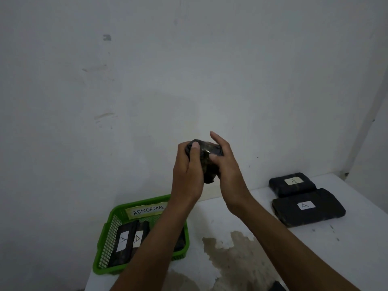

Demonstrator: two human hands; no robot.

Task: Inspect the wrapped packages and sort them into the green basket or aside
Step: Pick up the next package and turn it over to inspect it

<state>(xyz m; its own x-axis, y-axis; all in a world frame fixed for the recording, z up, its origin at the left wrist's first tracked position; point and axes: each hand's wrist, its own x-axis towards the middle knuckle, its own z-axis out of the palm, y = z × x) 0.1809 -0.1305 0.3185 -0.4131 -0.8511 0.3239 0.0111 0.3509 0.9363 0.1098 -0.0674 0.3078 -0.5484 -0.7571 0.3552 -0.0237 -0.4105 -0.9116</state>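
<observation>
A black wrapped package (pixel 206 159) is held up in front of the wall, above the table. My left hand (pixel 188 173) grips its left side, thumb over the top. My right hand (pixel 227 171) holds its right side with the thumb on the wrap and the index finger raised. A green basket (pixel 109 225) labelled ABNORMAL sits at the lower left with two black packages (pixel 128 241) marked A standing inside; my left forearm hides its right part. Two more black packages marked A lie flat at the right: the far package (pixel 292 184) and the near package (pixel 307 207).
The white table (pixel 235 208) has a brown stain (pixel 233 250) in front of me. The wall stands close behind it, with a corner at the far right. A dark object (pixel 276 286) peeks in at the bottom edge.
</observation>
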